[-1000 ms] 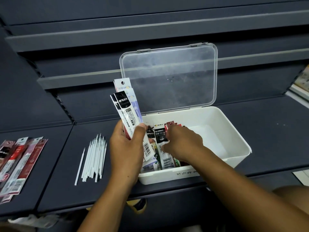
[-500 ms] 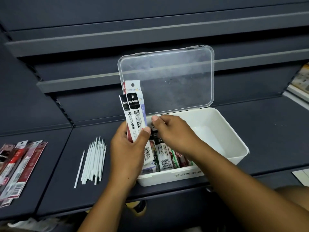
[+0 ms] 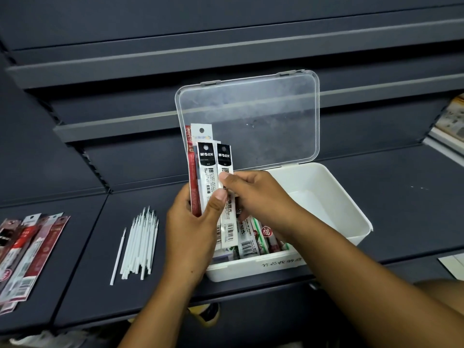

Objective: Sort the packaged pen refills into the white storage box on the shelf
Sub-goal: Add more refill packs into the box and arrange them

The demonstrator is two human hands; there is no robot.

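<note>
Our left hand (image 3: 193, 232) covers the lower ends of the held packs (image 3: 206, 167); our right hand (image 3: 256, 194) hides part of the boxed packs (image 3: 253, 239). At 9 o'clock, red packs (image 3: 30, 249) cut off by the edge. White box (image 3: 339, 197) front label (image 3: 278, 261): too blurred to read.

This looks like a stationery shop. Dark grey shelves (image 3: 401, 197) rise in steps, each tier fronted by a pale rail (image 3: 113, 124) of the kind that carries price labels. The goods are retail stock: packaged pen refills (image 3: 206, 156) with punched hang holes, brand headers and barcodes, more packs (image 3: 32, 247) laid out on the near left shelf, and a bunch of loose white refills (image 3: 140, 244) beside them. Printed goods (image 3: 454, 119) stand on the shelving at the far right.
</note>
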